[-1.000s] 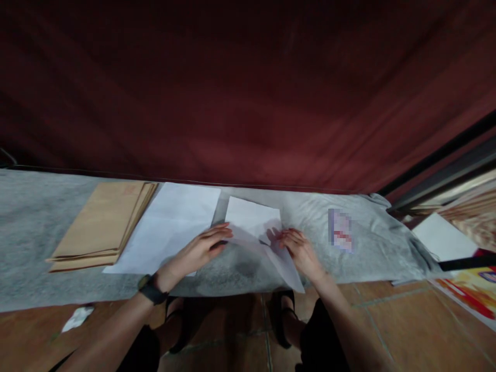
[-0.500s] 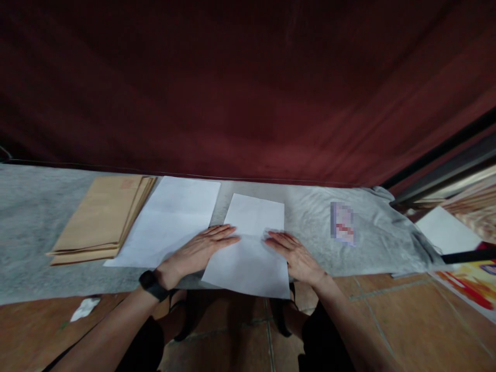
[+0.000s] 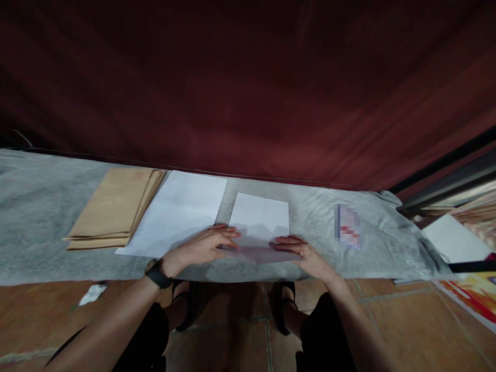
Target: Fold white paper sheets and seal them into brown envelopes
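Observation:
In front of me a white sheet of paper [image 3: 264,211] lies on the grey cloth, its near part raised and curled toward the far side in shadow. My left hand [image 3: 205,246] is closed on the left side of that raised part, thumb below and fingers above. On the other side my right hand [image 3: 306,254] grips the right edge, fingers bent over the paper. Left of it is another white sheet [image 3: 182,201], partly under my left forearm and hand. Farther left lies a stack of brown envelopes [image 3: 112,201].
The grey cloth [image 3: 34,217] covers a long narrow surface against a dark red fabric panel [image 3: 240,103]. A blurred-out small packet [image 3: 347,227] lies on the right. A crumpled white tissue [image 3: 92,294] and a colourful box [image 3: 473,297] are on the tiled floor.
The sheet's near part, flat under my spread hands before, is now lifted and bent away from me. My fingers have curled round its sides. The view has shifted slightly.

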Motion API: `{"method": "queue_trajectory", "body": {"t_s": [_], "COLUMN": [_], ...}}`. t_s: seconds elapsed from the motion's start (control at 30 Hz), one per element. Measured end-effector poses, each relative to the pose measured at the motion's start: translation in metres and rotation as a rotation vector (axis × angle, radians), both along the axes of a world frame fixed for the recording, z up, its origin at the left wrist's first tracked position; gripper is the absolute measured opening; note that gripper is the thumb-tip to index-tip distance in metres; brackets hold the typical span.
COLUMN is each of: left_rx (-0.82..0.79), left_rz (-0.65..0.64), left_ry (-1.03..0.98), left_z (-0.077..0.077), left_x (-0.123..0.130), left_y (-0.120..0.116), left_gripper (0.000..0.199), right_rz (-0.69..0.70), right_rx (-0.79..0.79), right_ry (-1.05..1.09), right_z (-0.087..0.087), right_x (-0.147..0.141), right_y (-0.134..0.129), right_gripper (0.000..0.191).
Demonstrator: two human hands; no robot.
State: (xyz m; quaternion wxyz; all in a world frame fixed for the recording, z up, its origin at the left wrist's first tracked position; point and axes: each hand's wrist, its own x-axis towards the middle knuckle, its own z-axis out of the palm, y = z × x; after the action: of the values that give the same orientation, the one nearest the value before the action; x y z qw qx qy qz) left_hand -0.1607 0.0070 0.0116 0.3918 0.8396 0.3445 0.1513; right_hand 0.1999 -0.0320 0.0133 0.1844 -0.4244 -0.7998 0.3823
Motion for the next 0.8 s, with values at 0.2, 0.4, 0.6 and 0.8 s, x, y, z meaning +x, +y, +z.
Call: {"method": "queue_trajectory", "body": {"t_s": [0.2, 0.4, 0.6, 0.8], "left_rx": [-0.234, -0.402, -0.514, -0.593], "left_rz": [0.255, 0.544, 0.544, 0.349], "left_ry": [-0.137, -0.425, -0.447, -0.22], "left_z": [-0.003, -0.003, 0.008, 0.002], "left_x": [0.008, 0.03, 0.033, 0.018], "left_y": [0.003, 0.016, 0.017, 0.01], "left_gripper": [0.018, 0.031, 0.035, 0.039], "right_rz": [-0.272, -0.504, -0.39, -0.25], "right_rx": [-0.23, -0.207, -0.325, -0.507], "right_ry": [0.154, 0.225, 0.282, 0.164], "right_z": [-0.007, -0.018, -0.011, -0.008], "right_x": [0.002, -0.004, 0.001, 0.021], "right_y": [0.002, 0.021, 0.026, 0.016], "right_gripper": [0.025, 0.028, 0.028, 0.039]}}
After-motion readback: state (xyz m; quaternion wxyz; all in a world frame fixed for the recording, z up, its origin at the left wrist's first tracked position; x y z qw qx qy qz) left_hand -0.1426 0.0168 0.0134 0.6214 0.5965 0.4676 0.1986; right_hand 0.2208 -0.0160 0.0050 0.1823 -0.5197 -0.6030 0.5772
